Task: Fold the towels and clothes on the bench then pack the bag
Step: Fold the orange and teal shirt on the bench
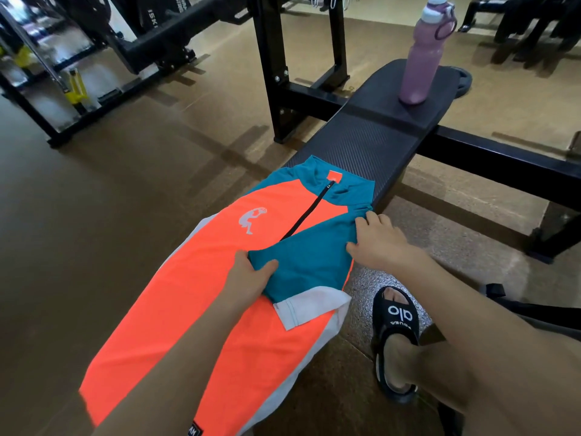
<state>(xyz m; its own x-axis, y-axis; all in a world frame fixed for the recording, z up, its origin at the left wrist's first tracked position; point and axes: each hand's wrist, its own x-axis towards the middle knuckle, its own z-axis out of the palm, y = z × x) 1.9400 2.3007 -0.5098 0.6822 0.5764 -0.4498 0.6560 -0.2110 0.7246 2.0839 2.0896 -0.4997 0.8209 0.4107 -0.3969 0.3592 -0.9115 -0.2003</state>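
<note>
An orange, teal and white zip-neck shirt [201, 278] lies front-up along the black padded bench [361, 143]. Its teal right sleeve [311, 262] is folded across the chest, white cuff pointing toward me. My left hand [248, 278] pinches the sleeve's folded edge between thumb and fingers near the shirt's middle. My right hand [380, 240] rests flat on the sleeve by the shoulder at the bench's right edge, fingers spread. No bag is in view.
A purple water bottle [421, 58] stands upright on the bench's far end. Black rack uprights [276, 67] rise left of the bench and its crossbar [503, 162] runs right. My foot in a black slide sandal [396, 341] is on the floor beside the bench.
</note>
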